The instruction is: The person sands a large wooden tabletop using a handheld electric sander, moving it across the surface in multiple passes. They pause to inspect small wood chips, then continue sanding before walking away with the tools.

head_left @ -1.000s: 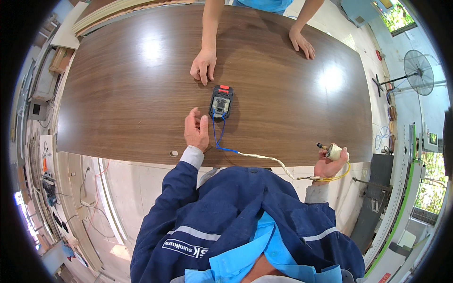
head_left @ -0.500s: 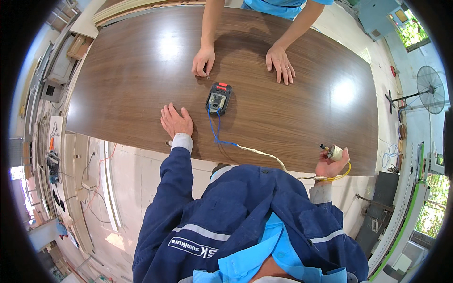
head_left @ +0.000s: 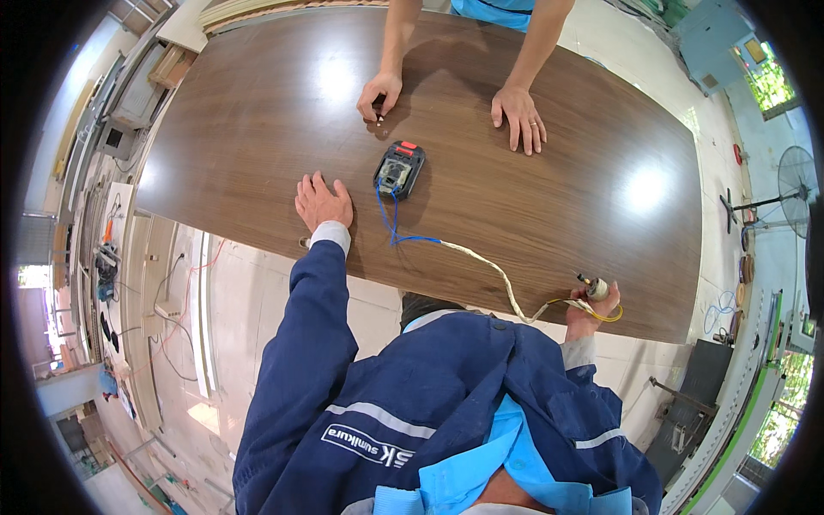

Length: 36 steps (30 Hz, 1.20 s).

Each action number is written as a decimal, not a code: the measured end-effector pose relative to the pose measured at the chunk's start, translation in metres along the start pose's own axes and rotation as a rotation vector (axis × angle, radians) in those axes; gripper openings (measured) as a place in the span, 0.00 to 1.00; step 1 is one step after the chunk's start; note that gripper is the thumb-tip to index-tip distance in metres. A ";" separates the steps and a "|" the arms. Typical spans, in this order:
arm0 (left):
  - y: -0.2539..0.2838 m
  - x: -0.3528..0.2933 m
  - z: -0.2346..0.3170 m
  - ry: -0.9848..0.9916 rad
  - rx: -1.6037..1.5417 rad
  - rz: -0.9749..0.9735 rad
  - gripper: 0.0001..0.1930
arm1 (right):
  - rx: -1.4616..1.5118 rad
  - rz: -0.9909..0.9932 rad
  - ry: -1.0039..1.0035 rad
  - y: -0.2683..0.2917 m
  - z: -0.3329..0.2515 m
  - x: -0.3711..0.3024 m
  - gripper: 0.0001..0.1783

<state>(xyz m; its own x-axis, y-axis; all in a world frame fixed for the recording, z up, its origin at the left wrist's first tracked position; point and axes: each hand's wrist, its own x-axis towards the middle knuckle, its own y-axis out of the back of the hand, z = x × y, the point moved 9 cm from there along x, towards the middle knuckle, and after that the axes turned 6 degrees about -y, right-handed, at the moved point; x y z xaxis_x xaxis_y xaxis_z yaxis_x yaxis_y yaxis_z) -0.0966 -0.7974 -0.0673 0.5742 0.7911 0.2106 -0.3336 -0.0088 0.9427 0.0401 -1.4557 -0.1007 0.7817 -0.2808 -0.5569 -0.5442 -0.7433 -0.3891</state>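
Note:
My left hand (head_left: 324, 202) lies flat on the brown wood-grain tabletop (head_left: 498, 206), fingers spread, holding nothing. Over the table's near right edge, my right hand (head_left: 608, 305) is closed around a small cylindrical motor (head_left: 597, 290) with a dark fitting and thin tip pointing up and left. Its underside is hidden by my fingers. A yellow wire (head_left: 611, 318) loops beneath it. From there a cream-wrapped cable (head_left: 496, 268) runs left into blue wires (head_left: 417, 238), which join a black battery pack (head_left: 399, 168) with a red button. The battery rests right of my left hand, apart from it.
Across the table, a co-worker's one hand (head_left: 379, 94) has its fingers bent over tiny white bits (head_left: 380, 122). Their other hand (head_left: 520, 120) rests flat. A standing fan (head_left: 796, 182) is beyond the right edge; boards (head_left: 283, 10) are stacked at the far left.
My right hand has shifted slightly left with the motor, which has turned, and the wrapped cable bends more. The co-worker's bent hand has lifted off a little, uncovering white bits. The view has shifted.

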 end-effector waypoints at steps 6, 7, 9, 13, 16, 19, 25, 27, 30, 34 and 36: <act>0.002 0.000 0.000 -0.006 0.008 0.043 0.30 | -0.008 0.010 0.063 0.001 -0.002 0.004 0.24; 0.002 0.000 0.001 -0.009 0.013 0.049 0.30 | -0.020 0.001 0.067 -0.001 -0.002 0.003 0.24; 0.003 0.000 0.001 -0.013 0.023 0.057 0.30 | -0.040 -0.022 0.087 -0.006 -0.005 0.002 0.23; 0.001 -0.001 0.001 -0.013 0.039 0.056 0.30 | -0.021 -0.023 0.046 -0.008 -0.003 0.000 0.23; 0.001 0.002 0.005 -0.054 0.097 0.031 0.29 | -0.017 -0.025 0.068 -0.009 -0.005 0.000 0.22; -0.008 0.010 0.046 -0.503 0.079 -0.120 0.30 | -0.047 -0.024 0.085 -0.010 -0.006 -0.001 0.22; -0.017 0.032 0.071 -0.612 0.226 -0.241 0.33 | -0.124 0.001 0.054 -0.014 -0.007 -0.002 0.24; -0.016 0.034 0.072 -0.585 0.222 -0.248 0.33 | -0.150 -0.005 0.066 -0.016 -0.008 -0.003 0.24; -0.014 0.032 0.072 -0.566 0.202 -0.244 0.33 | -0.149 0.021 0.072 -0.014 -0.008 -0.002 0.24; -0.018 0.034 0.068 -0.557 0.141 -0.262 0.31 | -0.137 0.022 0.078 -0.010 -0.006 0.002 0.25; -0.020 0.035 0.065 -0.540 0.108 -0.241 0.30 | -0.108 0.018 0.067 -0.008 -0.004 0.003 0.25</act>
<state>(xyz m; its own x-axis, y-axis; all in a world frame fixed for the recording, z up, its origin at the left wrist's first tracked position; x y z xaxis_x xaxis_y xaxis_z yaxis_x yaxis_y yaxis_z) -0.0218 -0.8091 -0.0617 0.9324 0.3558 0.0629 -0.0854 0.0479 0.9952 0.0479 -1.4526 -0.0961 0.7927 -0.3315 -0.5117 -0.5249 -0.7980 -0.2961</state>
